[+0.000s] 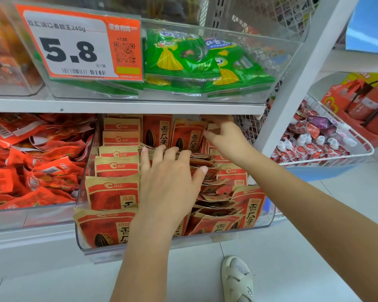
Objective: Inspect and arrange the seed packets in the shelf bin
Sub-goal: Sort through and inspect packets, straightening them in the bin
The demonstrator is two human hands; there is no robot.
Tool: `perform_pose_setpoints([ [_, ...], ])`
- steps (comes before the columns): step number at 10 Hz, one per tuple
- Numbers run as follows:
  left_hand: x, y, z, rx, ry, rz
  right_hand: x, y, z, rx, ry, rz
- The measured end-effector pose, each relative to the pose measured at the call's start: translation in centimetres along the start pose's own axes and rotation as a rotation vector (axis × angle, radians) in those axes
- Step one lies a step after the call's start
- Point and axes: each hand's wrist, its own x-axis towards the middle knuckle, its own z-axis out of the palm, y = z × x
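Observation:
A clear plastic shelf bin (81,240) holds several red-and-tan seed packets (112,194), stacked in rows at the left and jumbled in the middle. My left hand (168,184) lies flat on the middle pile, fingers spread and straight, pressing the packets down. My right hand (224,138) reaches to the back right of the bin, under the upper shelf, its fingers pinching the top edge of an upright seed packet (189,136) there.
The white upper shelf edge (127,106) hangs just above the bin's back. A bin of green packets (205,62) with a 5.8 price tag (74,44) sits above. Red snack packs (31,162) fill the left bin. A wire basket (327,147) stands right. My shoe (237,280) is below.

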Motion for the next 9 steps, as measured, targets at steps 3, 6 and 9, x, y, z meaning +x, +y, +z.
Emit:
perform_pose_setpoints([
  [3,0.0,0.2,0.1,0.006,0.011,-0.007,0.4,-0.1,1.7,-0.06,-0.074,-0.138],
  [6,0.1,0.2,0.1,0.008,0.011,-0.012,1.8,-1.3,2.8,-0.138,-0.166,-0.097],
  [9,0.2,0.2,0.1,-0.006,0.02,-0.013,1.9,-2.1,3.1,-0.353,-0.276,-0.136],
])
